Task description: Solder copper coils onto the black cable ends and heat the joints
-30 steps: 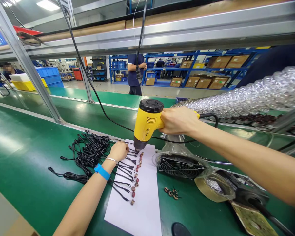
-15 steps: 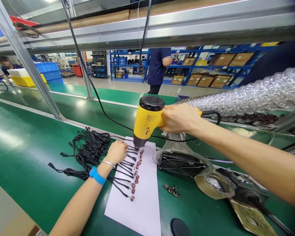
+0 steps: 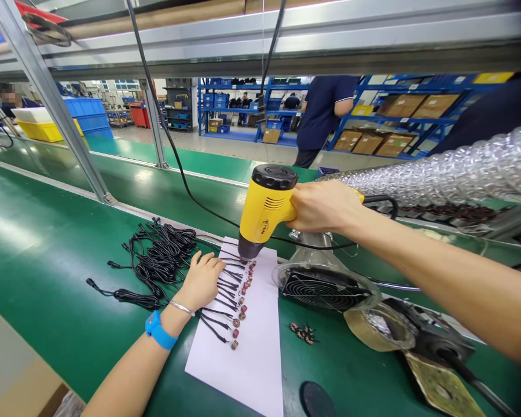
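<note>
In my right hand [image 3: 323, 204] is the handle of a yellow and black heat gun [image 3: 263, 211], its nozzle pointing down at the far part of a white sheet [image 3: 256, 376]. My left hand [image 3: 202, 279] rests palm down over the black cables [image 3: 162, 255] at the sheet's left edge, fingers stretched out and slightly apart. Stripped cable ends lie side by side on the paper. Each leads toward a small copper-wound ring coil [image 3: 237, 322], and these coils form a row below the nozzle. The far coils are partly hidden by the nozzle.
Right of the sheet stand a black fan [image 3: 325, 289] in a clear hood and a roll of tape [image 3: 380, 327]. Loose ring coils [image 3: 303, 333] and a black disc [image 3: 316, 399] lie on the green bench. A silver duct [image 3: 451, 165] crosses at right; a person [image 3: 327, 116] is beyond.
My left hand's fingers have uncurled and spread over the cables. The heat gun stays over the far coils, nearly unmoved. The person beyond the bench has moved right.
</note>
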`<control>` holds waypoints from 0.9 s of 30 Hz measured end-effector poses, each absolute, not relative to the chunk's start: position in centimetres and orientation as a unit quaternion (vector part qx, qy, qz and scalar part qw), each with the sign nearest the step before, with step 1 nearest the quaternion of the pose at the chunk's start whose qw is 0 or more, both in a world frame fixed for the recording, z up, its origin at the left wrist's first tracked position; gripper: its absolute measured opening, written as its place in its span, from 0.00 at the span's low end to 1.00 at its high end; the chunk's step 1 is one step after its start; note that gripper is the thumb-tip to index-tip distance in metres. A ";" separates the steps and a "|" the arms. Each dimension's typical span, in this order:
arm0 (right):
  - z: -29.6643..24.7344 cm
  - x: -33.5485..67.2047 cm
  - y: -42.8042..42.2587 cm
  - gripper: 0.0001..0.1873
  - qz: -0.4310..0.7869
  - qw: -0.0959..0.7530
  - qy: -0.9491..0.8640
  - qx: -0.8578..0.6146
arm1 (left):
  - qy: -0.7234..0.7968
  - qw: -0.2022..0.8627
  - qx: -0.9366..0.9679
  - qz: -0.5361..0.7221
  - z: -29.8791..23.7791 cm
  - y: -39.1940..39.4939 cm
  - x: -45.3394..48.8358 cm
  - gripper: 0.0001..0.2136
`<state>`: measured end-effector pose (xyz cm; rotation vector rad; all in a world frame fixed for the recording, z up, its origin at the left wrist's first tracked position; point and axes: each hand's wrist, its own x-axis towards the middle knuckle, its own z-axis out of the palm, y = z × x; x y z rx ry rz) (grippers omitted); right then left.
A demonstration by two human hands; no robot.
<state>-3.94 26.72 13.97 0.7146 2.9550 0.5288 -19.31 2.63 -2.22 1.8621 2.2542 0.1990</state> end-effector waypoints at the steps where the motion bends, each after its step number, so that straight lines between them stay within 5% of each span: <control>1: 14.0 -3.9 26.7 0.17 0.174 0.033 0.957 0.231 | 0.765 0.106 0.631 0.067 -2.2 2.5 -19.3 0.27; 27: 14.5 -4.4 25.2 0.17 0.205 0.073 0.947 0.237 | 0.755 0.073 0.647 0.078 -1.5 1.8 -19.3 0.23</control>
